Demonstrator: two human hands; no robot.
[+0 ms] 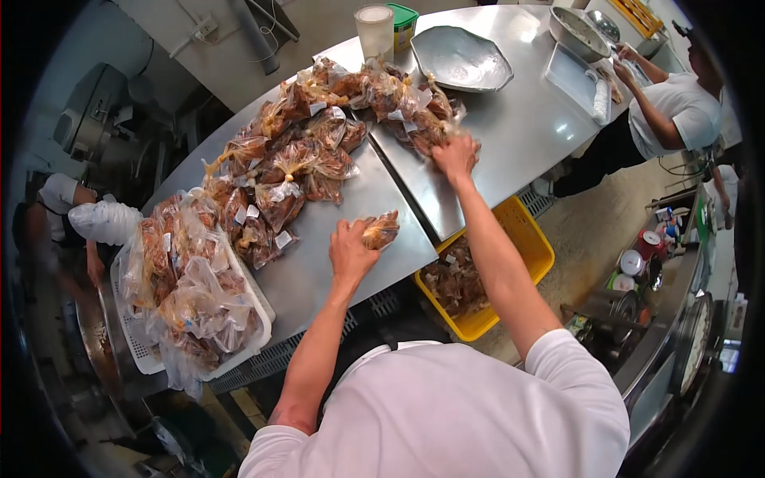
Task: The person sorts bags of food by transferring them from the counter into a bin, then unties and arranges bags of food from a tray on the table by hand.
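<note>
My left hand [353, 253] is closed around a small clear plastic bag of reddish-brown meat [382, 230], held low over the steel table. Farther out, my right hand [457, 156] has its fingers curled at the near end of another bag of meat [426, 134], at the right end of the pile. The fingertips there are slightly blurred. Several knotted bags of the same kind [288, 163], some with small white labels, lie heaped in an arc across the table, left of and beyond my hands.
A white perforated crate [266, 309] of bagged meat stands at the left. Below the table's near edge sits a yellow crate [544, 253] with more brown contents. A metal tray [462, 60] and a pale container [374, 33] stand at the back. Co-workers are at the right [677, 111] and left.
</note>
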